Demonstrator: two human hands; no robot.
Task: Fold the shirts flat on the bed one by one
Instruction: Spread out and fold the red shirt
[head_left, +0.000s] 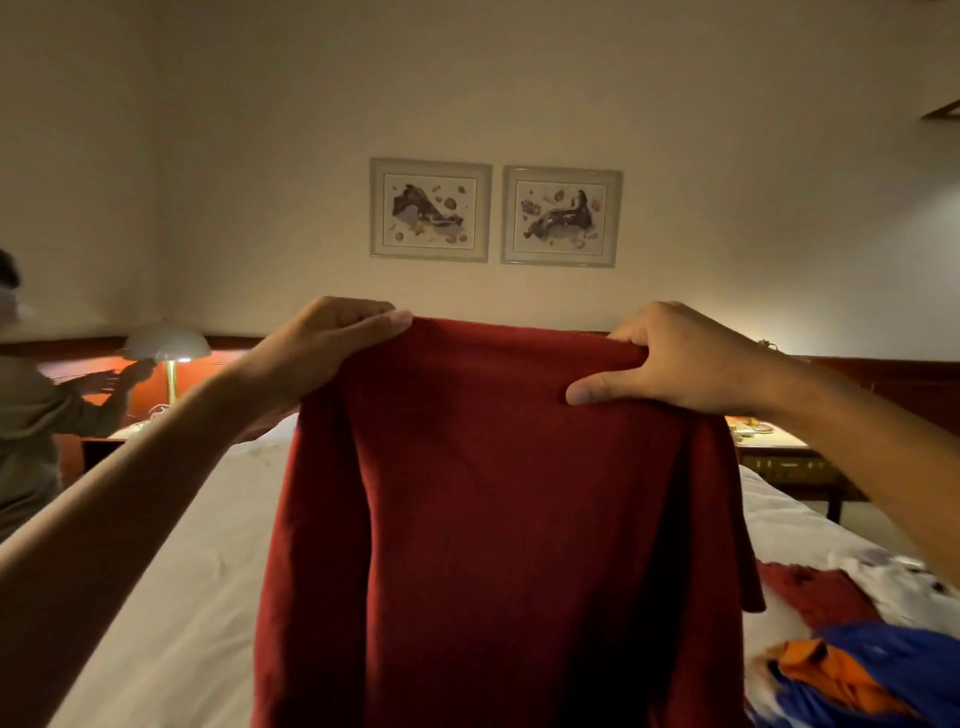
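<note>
Head view: a red shirt (493, 493) hangs in the air over the bed (182, 571), held up by its top edge
Left hand (332, 353): curls over the top left corner of the shirt and grips it
Right hand (685, 358): pinches the top right corner, thumb in front, fingers behind
Shirt's place: its upper part hangs clear above the white sheet; its lower edge is out of frame
Step in hand: probably spreading the shirt before laying it down
Doing it well: keep both corners level and the top edge taut, then lower it onto the bare sheet on the left, so it lands flat with the sleeves out
Watch for: the pile of clothes (857, 660) on the right of the bed; lay the shirt well apart from it
</note>
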